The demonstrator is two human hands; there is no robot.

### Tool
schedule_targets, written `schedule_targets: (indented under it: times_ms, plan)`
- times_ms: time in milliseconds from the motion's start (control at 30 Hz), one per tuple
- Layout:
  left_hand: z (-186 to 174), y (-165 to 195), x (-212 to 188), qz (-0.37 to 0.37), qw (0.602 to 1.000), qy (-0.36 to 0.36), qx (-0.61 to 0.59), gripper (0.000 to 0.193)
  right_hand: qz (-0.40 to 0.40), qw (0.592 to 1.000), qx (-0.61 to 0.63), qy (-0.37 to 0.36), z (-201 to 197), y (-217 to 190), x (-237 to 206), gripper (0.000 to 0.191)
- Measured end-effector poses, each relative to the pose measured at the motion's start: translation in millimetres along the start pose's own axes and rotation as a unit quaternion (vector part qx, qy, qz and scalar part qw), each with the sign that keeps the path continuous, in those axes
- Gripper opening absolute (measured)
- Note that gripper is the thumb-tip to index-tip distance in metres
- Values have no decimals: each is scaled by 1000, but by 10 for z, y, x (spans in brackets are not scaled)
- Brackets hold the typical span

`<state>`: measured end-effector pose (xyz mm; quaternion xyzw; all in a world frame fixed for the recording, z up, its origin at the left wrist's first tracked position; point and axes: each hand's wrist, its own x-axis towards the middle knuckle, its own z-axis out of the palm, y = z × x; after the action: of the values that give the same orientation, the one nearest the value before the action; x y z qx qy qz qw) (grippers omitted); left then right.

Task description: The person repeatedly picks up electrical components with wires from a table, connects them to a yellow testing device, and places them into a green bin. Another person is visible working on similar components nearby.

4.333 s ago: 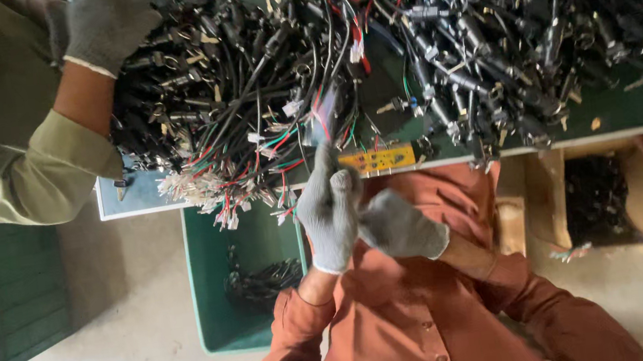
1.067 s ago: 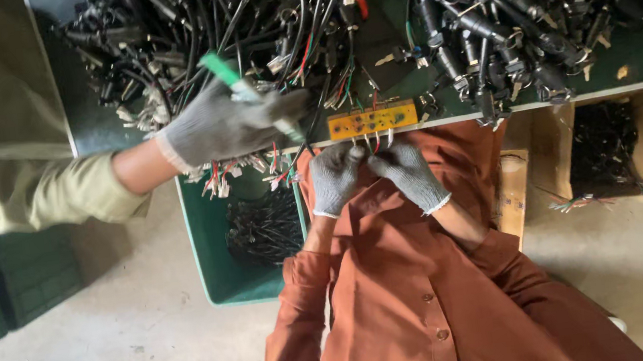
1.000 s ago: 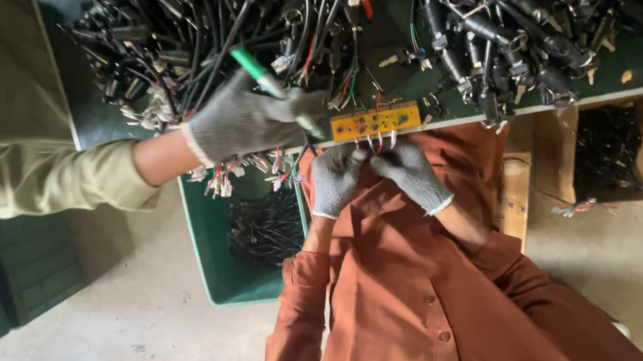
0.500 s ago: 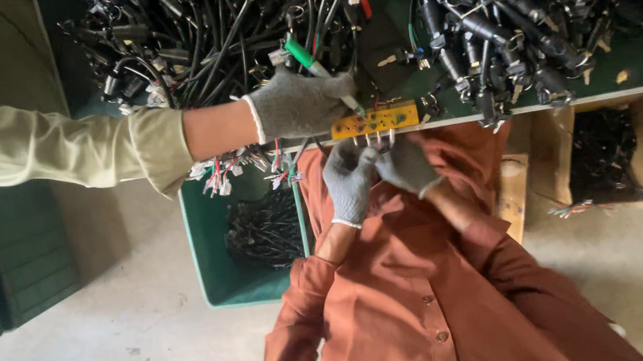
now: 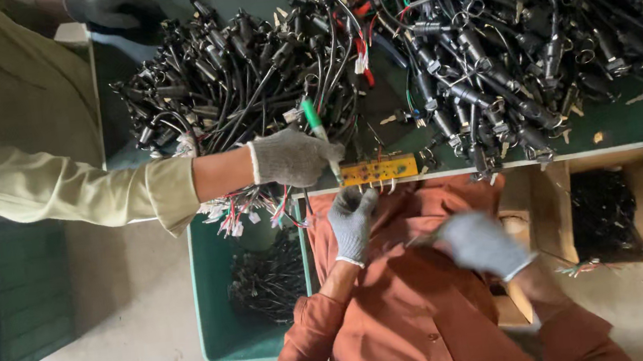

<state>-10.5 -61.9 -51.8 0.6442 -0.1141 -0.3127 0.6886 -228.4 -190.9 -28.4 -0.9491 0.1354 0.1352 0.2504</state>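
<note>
Yellow jig, one, has left hand fingers pinched beneath it; blurred right hand grip unclear.

Lower centre of the frame, the person is wearing a rust-orange buttoned shirt with long sleeves. Grey knitted gloves are covering the left hand and the blurred right hand.

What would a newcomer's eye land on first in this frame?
The sprawling heap of black cable harnesses with red and white wire ends covers the green worktable across the top of the view. At the table's near edge, a co-worker's grey-gloved hand holds a green-handled tool at a small yellow fixture block. The left hand reaches up beneath it, and the right hand is blurred over the rust-orange shirt.
</note>
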Motion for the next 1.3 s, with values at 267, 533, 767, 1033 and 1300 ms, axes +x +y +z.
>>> schedule_targets:
  times_ms: [267,533,767,1033,1300]
  plan:
    - [-235,257,-525,373,620,-379,576,58,-102,978,181,27,8,-315,294,25]
    - [-348,127,109,385,781,-255,422,25,-183,973,92,109,-322,-384,166,26]
    - [-88,-6,-164,251,892,-175,334,10,6,919,204,337,-160,-587,359,17]
    - [-34,164,-146,290,853,-201,385,12,-28,961,55,271,-438,-597,225,12]
    - [-89,141,-139,391,770,-237,445,22,-25,983,50,176,-262,-558,283,9]
